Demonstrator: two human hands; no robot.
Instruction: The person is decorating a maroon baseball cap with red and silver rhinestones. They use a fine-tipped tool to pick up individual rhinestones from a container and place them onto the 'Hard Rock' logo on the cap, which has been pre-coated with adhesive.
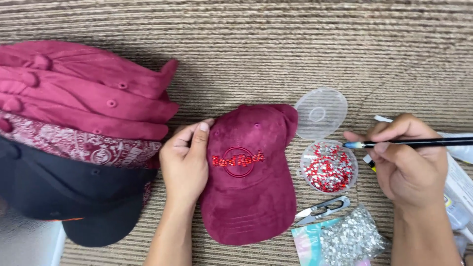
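**Pen tip poised beside the bead dish, cap held flat to its left**

Nearest the viewer, along the lower edge, lie a clear bag of silver rhinestones on a pastel packet, and just above it a small pair of thread snips whose blades point left. Above these sits a round clear dish of red and silver rhinestones, its hinged lid folded open behind it. The right hand is closed around a black applicator pen in a writing grip. The pen's long axis runs almost level, left to right, with the pale tip pointing left and hovering over the dish's upper right rim; whether it touches a stone cannot be told. The dish therefore lies just left of and slightly below the tip, and the right hand is much the nearer hand to it. The maroon cap lies just left of the dish, crown up, brim toward the viewer, with a red stone-set emblem on its front. The left hand rests flat, fingers loosely extended, against the cap's left side, thumb on the crown, pressing rather than grasping. Farther left a stack of caps, maroon over patterned over black, rests on the ribbed carpet. White packaging lies under the right wrist.
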